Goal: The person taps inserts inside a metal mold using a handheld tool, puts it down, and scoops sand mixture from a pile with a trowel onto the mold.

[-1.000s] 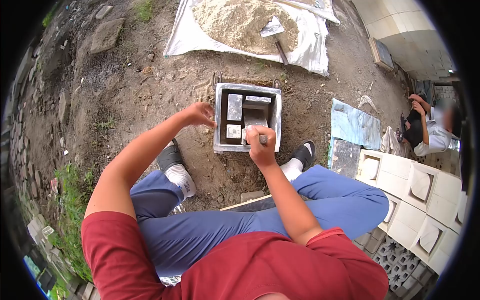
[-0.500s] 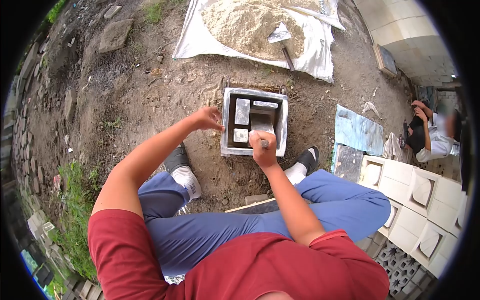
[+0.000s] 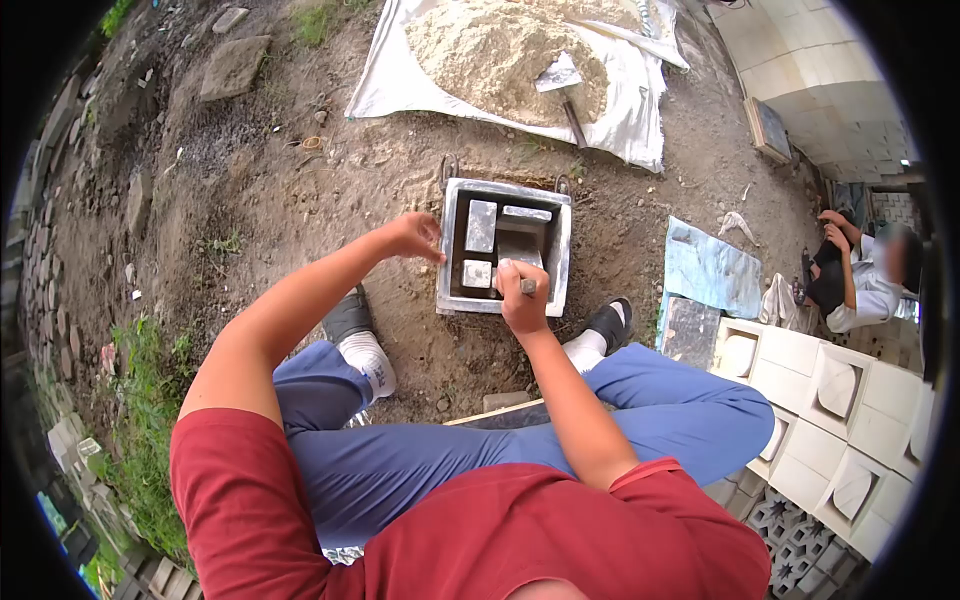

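A square metal mould [image 3: 452, 240] sits on the dirt between my feet, with raised blocks [image 3: 481, 226] inside it. My right hand [image 3: 524, 296] is wrapped round the handle of a trowel, over the mould's near side. The trowel's flat grey blade [image 3: 520, 246] reaches down inside the mould, beside the blocks; how deep its tip goes I cannot tell. At the mould's left wall is my left hand [image 3: 418, 237], open, its fingers loosely curved and apart, holding nothing. Its fingertips are at the rim; whether they touch it is unclear.
Beyond the mould, a pile of pale sandy powder [image 3: 490, 60] lies on a white sheet [image 3: 385, 85], with another trowel [image 3: 560, 75] on it. Pale hollow blocks [image 3: 790, 350] stand at right, near a blue sheet [image 3: 712, 265]. Another person [image 3: 870, 265] sits at far right.
The view has shifted slightly, so the mould appears a little further left. Both hands keep nearly the same place at the mould, and the right hand still grips the trowel.
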The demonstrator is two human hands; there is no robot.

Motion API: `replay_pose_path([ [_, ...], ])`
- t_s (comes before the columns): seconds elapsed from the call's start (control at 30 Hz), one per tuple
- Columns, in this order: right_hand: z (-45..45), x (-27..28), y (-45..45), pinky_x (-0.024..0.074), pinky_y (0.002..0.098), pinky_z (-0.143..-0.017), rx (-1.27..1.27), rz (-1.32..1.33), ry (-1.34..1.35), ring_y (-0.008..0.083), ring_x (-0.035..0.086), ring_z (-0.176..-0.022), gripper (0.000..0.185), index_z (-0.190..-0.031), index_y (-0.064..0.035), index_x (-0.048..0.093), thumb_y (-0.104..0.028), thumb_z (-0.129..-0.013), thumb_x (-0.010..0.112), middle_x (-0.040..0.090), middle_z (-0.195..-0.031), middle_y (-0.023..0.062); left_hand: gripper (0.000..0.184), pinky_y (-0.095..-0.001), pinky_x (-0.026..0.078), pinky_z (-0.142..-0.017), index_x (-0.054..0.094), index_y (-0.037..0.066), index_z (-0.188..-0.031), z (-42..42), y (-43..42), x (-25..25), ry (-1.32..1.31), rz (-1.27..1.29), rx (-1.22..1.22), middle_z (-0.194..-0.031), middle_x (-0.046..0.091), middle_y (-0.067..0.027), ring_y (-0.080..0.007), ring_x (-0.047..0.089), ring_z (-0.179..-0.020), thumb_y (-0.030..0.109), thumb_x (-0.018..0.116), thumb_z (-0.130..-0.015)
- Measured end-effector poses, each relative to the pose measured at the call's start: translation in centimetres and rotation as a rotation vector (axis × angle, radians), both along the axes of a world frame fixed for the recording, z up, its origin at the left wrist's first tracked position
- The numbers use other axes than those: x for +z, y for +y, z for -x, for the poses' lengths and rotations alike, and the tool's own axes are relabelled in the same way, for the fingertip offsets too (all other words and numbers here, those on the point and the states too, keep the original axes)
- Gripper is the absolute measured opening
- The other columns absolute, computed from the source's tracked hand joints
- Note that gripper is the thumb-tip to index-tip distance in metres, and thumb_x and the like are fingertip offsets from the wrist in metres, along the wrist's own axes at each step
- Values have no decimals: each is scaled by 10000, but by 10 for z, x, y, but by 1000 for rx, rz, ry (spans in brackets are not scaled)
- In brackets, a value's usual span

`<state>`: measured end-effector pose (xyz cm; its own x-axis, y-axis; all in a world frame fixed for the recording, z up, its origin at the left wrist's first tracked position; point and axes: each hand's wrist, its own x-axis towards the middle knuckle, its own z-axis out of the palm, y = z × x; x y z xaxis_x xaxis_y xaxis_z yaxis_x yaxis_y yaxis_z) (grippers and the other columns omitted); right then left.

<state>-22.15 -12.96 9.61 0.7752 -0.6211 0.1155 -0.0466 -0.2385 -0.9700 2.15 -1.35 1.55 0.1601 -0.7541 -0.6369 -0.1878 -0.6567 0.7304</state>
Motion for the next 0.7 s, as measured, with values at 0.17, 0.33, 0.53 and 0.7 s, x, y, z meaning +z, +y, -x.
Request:
replay_pose_path([
  [0.17,-9,34,0,271,342,-498,-90,-262,-53,85,348,-533,461,-626,-17,420,-184,-1036,547,379,-551,-4,779,-425,526,-1052,621,-5,-1313,-3,-3,-7,-97,59,-54,-1326,638,-230,-344,625,-1221,379,940,-715],
  [0.33,2,-5,0,284,328,-499,-57,-96,11,80,362,-534,454,-631,-30,429,-195,-1041,535,402,-557,-21,801,-411,561,-1013,624,-16,-1306,0,2,-18,-89,50,-6,-1298,652,-242,-357,644,-1197,377,955,-692],
  [0.53,-1,23,-8,261,297,-518,116,-226,-27,78,316,-553,519,-653,-58,383,-293,-1091,530,353,-608,-28,751,-395,579,-968,650,-13,-1269,-2,-4,-19,-157,113,-80,-1271,673,-213,-323,658,-1168,356,957,-691],
  [0.7,-2,87,-16,237,277,-512,160,-256,-213,74,302,-545,597,-680,-68,376,-503,-1053,543,336,-653,-15,735,-387,563,-993,657,-6,-1266,1,0,-14,-105,84,-36,-1276,678,-194,-309,657,-1171,342,955,-692],
])
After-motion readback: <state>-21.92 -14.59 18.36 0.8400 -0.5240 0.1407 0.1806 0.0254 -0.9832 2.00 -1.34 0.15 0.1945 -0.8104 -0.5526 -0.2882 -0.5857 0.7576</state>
